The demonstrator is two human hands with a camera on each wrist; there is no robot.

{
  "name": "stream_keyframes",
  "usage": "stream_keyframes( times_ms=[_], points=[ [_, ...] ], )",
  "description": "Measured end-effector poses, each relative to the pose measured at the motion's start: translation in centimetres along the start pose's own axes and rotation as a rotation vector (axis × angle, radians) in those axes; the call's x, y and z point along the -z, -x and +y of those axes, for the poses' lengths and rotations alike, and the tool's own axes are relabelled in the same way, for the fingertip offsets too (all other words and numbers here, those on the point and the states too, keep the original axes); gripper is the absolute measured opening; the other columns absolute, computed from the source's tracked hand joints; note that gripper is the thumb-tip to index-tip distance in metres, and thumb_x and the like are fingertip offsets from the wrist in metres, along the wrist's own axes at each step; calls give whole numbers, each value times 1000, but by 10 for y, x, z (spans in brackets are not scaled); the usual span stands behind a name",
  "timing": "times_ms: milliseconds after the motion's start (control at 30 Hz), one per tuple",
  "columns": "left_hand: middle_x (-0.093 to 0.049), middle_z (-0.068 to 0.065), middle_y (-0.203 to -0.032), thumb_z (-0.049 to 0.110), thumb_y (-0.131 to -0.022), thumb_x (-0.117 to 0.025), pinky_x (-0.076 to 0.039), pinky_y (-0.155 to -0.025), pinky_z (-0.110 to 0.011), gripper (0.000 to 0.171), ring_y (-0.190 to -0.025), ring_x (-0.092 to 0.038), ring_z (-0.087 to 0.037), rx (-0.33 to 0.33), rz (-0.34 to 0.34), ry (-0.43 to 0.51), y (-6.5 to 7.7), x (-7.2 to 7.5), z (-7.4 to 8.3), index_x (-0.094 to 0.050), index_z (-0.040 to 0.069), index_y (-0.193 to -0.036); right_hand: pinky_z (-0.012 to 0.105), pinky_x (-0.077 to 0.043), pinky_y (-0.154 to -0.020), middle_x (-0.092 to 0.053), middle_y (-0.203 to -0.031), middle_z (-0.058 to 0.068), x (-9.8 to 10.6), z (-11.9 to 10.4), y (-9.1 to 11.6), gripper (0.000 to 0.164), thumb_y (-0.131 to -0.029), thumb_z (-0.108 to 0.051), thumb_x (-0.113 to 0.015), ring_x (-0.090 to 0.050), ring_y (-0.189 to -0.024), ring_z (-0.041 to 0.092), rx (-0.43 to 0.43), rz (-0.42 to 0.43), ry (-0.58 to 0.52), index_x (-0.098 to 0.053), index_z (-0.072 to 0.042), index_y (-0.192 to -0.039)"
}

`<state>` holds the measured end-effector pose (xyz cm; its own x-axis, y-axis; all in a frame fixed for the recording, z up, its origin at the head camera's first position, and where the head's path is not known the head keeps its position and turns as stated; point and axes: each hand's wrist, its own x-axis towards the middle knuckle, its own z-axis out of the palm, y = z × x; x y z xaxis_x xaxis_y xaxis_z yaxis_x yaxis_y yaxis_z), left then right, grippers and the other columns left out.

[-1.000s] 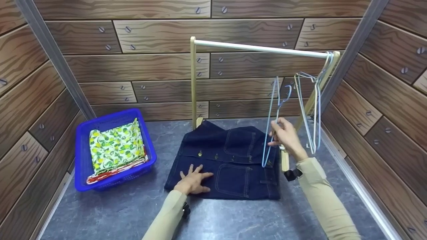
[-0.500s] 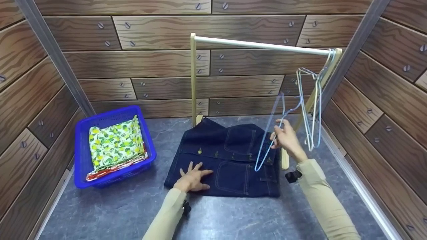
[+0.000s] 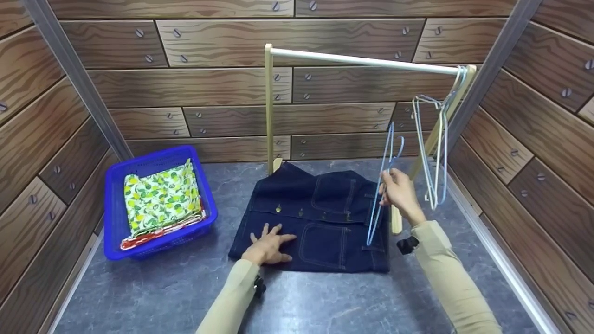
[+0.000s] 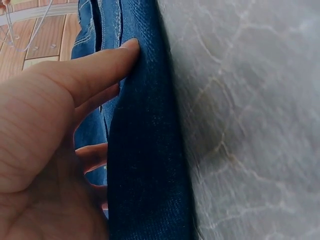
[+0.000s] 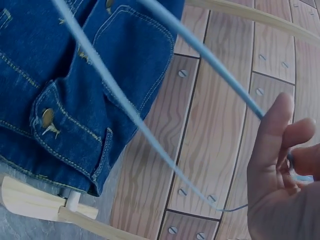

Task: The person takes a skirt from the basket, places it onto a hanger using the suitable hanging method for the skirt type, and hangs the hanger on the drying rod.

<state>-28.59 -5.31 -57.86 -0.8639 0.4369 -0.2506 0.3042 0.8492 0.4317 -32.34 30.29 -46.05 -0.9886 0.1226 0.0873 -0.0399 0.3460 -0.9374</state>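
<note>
A dark blue denim skirt (image 3: 322, 243) with a buttoned front lies flat, its waistband end to the right. My left hand (image 3: 267, 248) rests on its left part with fingers spread; in the left wrist view the thumb (image 4: 107, 65) lies along the denim near the edge. Over the waistband end, my right hand (image 3: 400, 190) holds a light blue wire hanger (image 3: 375, 208), seen nearly edge-on, hook up. In the right wrist view the hanger's two wires (image 5: 207, 52) cross in front of the skirt and its brass button (image 5: 48, 117).
A wooden garment rack with a white rail (image 3: 366, 61) stands behind the skirt. Several wire hangers (image 3: 438, 153) hang at its right end. On the left, a blue basket (image 3: 111, 208) holds folded lemon-print cloth (image 3: 160, 199). Wood-patterned walls enclose the grey table (image 3: 320, 306).
The right hand has turned the hanger: it swung out with its hook to the right, then back to nearly edge-on, its lower end now closer to the waistband. The left hand stays put.
</note>
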Motion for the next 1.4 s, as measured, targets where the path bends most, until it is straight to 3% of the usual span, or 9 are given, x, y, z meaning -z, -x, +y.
stream_keyframes(
  times_ms=[133,367,500,633,767,900,1133,1300,1400],
  points=[
    [-29,-16,-158,36,-85,-74,-16,-105,-80,60,-146,-15,-50,-1,4,-28,0,2,3,-53,29,-141,33,-56,-47,-57,-65,3,0,5,-1,29,-106,-16,-38,-47,-38,4,-17,-2,-31,-41,1,-129],
    [-38,-19,-152,31,-85,-74,-28,-108,-70,58,-143,-30,-42,-62,47,-83,-5,-2,15,-56,22,-139,31,-55,-46,-56,-70,4,7,15,-1,35,-106,-29,-39,-49,-42,5,-28,-3,22,-46,3,-118],
    [-42,-18,-150,32,-86,-73,-31,-108,-66,53,-141,-35,-38,-146,108,-81,-7,-12,27,-57,22,-136,38,-57,-49,-58,-66,5,10,18,-1,52,-104,-45,-37,-50,-38,8,-40,41,119,-52,5,-103],
    [-44,-16,-147,41,-85,-73,-30,-111,-64,58,-142,-34,-37,-255,171,-119,-10,-22,43,-56,23,-138,39,-56,-47,-64,-65,13,11,21,0,66,-102,-57,-28,-54,-36,15,-16,127,305,-59,-1,-87],
    [-47,-14,-145,47,-83,-74,-31,-113,-59,64,-141,-37,-32,-358,202,-220,-14,-31,58,-54,25,-139,34,-52,-41,-67,-65,17,9,23,-1,67,-103,-56,-23,-58,-36,19,35,206,420,-67,-7,-88],
    [-50,-9,-143,49,-80,-76,-36,-112,-50,66,-137,-43,-26,-414,194,-311,-18,-38,70,-55,26,-139,32,-50,-39,-67,-62,16,9,25,-2,67,-103,-52,-23,-59,-36,18,37,251,454,-68,-7,-82],
    [-49,-5,-145,55,-81,-73,-41,-109,-46,72,-134,-46,-24,-409,132,-355,-26,-47,89,-47,32,-145,30,-49,-37,-69,-63,17,13,29,-5,64,-104,-43,-22,-58,-34,16,54,273,451,-63,-7,-70],
    [-57,-2,-132,42,-88,-71,-52,-93,-47,49,-117,-55,-25,-387,133,-436,-30,-49,104,-57,37,-134,26,-48,-45,-63,-52,8,15,35,-9,57,-104,-27,-28,-52,-32,10,143,290,512,-63,-4,-67],
    [-62,0,-118,31,-92,-66,-54,-82,-44,32,-103,-59,-24,-365,160,-497,-34,-51,112,-62,33,-124,26,-47,-41,-55,-43,-1,17,39,-11,52,-103,-21,-30,-47,-30,5,144,286,514,-61,-2,-66]
  ],
)
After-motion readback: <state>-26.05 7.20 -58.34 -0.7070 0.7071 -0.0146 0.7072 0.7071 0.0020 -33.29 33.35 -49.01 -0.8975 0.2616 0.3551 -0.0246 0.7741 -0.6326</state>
